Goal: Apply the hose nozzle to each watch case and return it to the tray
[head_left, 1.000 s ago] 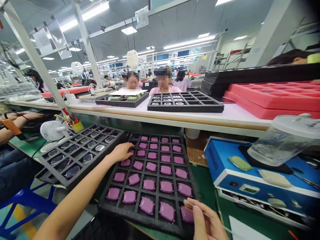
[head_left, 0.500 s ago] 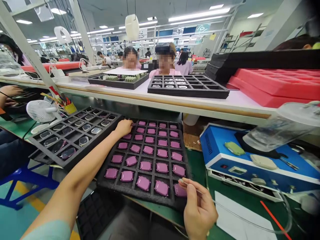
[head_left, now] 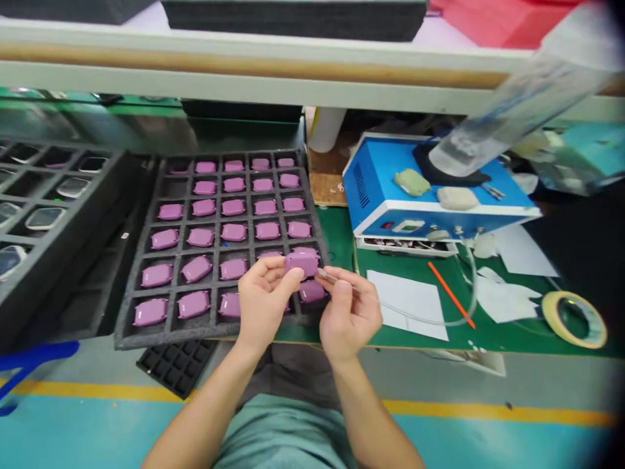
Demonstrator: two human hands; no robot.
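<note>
My left hand (head_left: 266, 303) pinches a purple rounded-square part (head_left: 303, 263) between thumb and fingers, just above a black foam tray (head_left: 125, 329). That tray holds rows of several matching purple parts (head_left: 233, 268), one per cell. My right hand (head_left: 349, 312) grips a thin pen-like tool (head_left: 334, 279), and its tip touches the held part's right side. A clear thin tube (head_left: 415, 319) trails from the tool across the bench. Both hands are over the tray's front right corner, hiding some cells.
A blue bench machine (head_left: 375, 179) with several soft pads stands right of the tray. Left lies a black tray (head_left: 39, 280) of clear-topped parts. Paper sheets, an orange pen (head_left: 452, 293) and a tape roll (head_left: 573, 319) lie on the green mat. A white shelf edge (head_left: 244, 78) runs above.
My view has tipped down. My left hand has moved from the tray's far side to the front, now holding a purple part. My right hand has risen, bringing the tool against it.
</note>
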